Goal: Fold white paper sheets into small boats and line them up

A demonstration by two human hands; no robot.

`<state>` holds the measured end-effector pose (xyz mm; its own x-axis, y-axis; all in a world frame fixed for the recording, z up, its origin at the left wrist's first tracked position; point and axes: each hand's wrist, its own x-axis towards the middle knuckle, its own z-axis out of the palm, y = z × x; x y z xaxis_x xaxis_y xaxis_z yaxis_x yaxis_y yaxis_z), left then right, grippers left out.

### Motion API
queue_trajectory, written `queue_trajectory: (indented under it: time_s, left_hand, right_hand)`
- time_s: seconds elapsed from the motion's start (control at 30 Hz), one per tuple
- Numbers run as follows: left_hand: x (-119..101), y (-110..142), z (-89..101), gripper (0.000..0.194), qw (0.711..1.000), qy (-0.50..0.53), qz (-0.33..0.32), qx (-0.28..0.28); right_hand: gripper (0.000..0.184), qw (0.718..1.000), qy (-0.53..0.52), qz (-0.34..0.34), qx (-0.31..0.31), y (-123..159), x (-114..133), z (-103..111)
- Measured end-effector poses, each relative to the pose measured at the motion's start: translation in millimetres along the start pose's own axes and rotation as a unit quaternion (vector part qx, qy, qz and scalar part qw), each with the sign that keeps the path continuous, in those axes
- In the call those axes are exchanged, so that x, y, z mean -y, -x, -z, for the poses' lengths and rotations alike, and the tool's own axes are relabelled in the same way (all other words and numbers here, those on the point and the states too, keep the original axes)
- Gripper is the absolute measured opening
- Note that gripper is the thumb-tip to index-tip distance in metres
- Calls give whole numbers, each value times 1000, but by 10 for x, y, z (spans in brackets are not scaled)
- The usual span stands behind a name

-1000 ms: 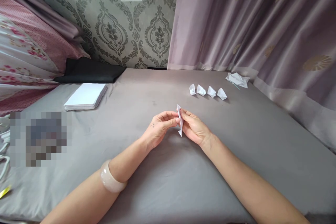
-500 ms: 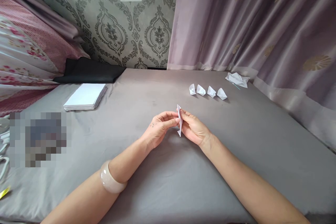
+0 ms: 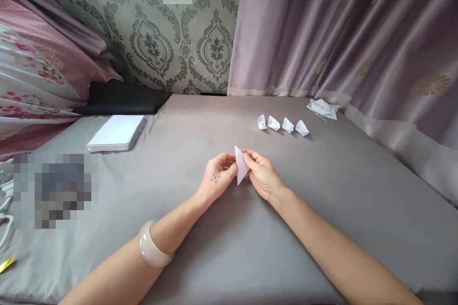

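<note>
Landmark: folded paper point(image 3: 241, 166), held up over the sheet point(image 3: 229, 257). Left hand point(image 3: 218, 176) on its left edge, fingers pinching it; right hand point(image 3: 264, 171) on its right, thumb and fingers pinching too. Far fingertips partly hidden, grip there unclear. Four paper boats point(image 3: 281, 125), maybe, in a row beyond it to the right; stack point(image 3: 116, 132) beyond it, far left.
</note>
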<state>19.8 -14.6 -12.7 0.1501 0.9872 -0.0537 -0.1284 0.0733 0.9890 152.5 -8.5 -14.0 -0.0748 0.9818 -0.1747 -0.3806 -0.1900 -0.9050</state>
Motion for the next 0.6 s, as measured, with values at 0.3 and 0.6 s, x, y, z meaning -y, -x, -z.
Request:
queue_trajectory:
  time_s: [0.3,0.6]
  left_hand:
    - [-30,-26,47,13,992,-80,-60,-72]
    - [23,6,46,5,927,-292,-208,-104]
  right_hand:
    - [47,967,229,108,-34,68,-9,-21]
    - [35,956,274,109,-5,82,-27,-63]
